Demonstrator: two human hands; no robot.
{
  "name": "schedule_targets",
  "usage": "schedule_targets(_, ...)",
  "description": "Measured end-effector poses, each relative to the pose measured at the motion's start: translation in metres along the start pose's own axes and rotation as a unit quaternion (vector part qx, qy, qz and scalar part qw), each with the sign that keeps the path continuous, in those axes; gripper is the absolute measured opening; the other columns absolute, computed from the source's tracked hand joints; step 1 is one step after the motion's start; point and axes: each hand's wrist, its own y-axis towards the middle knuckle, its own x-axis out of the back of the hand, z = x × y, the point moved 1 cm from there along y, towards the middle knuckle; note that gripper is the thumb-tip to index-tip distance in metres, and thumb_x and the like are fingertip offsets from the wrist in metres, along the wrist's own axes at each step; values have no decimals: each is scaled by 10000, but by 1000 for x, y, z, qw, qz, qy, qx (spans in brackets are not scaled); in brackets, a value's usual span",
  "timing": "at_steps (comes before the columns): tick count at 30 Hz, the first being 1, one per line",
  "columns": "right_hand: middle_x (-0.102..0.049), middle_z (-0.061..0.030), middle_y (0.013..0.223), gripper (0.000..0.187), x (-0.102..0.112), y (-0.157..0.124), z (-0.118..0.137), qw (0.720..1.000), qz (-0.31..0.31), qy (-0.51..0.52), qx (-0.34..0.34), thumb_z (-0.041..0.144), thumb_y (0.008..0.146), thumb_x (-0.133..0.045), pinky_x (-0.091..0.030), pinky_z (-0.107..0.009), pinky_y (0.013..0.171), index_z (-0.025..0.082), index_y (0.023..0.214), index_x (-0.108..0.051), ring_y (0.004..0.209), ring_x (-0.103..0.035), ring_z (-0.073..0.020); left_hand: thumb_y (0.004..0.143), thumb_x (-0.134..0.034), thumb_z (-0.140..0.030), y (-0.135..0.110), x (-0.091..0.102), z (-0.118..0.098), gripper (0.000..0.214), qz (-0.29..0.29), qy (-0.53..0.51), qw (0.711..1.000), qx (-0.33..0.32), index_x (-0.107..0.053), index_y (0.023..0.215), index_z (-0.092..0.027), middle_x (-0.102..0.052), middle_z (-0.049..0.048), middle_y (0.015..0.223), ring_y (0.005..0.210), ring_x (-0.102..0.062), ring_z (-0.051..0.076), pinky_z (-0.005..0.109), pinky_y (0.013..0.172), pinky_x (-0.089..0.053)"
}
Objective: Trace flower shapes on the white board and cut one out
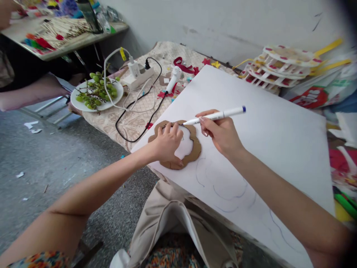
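Scalloped cardboard ring (196, 147) on white sheet (259, 137); marker (232, 111) tip at the ring's inner edge.
Ring lies at the sheet's near left edge; left-hand grip (169, 143) spread over it, fingers splayed across ring and cutout, thumb on the near rim, clasping nothing; right-hand grip (221, 134) closed pen-wise round the marker, blue end up and to the right, tip down at the cutout's far side; loose curved pen lines (231, 196) on the sheet, right of the ring; sheet lies over cloth-covered worktop (111, 128); plate (73, 100) of green grapes (96, 89) on its left end, power strip (136, 80) just beside.
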Motion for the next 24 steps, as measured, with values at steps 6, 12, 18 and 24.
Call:
schedule_targets(6,-438,43,546,232,-42,52,14,996,62,-56,40,333,856,-616,-332,-233,469,146,725,-580,496,-397,-70,560,-809,-612,-2,3,-3,989,11,9,1000,12,-391,1279,-75,-147,305,1538,1404,-147,485,646,1065,-231)
schedule_targets(12,-455,43,551,82,-83,80,4,967,132,-218,13,209,789,-577,-315,-239,517,137,751,-580,536,-408,-87,546,-829,-599,-3,3,-5,940,-11,12,1000,13,-430,1218,-77,-238,318,1494,1372,-220,489,623,1042,-281)
schedule_targets(18,-560,-5,670,118,-101,101,-22,944,214,-250,6,237,713,-542,-375,-253,611,139,756,-591,643,-495,-130,510,-870,-561,-2,2,-6,968,-13,-12,999,29,-424,1224,-84,-285,304,1467,1376,-230,474,640,1058,-249)
schedule_targets(24,-525,14,621,133,-108,114,-35,917,270,-292,6,264,702,-526,-356,-237,587,140,714,-573,616,-467,-118,511,-853,-607,-1,-3,-4,989,-26,-13,999,24,-426,1238,-92,-294,289,1471,1373,-230,485,678,1048,-248)
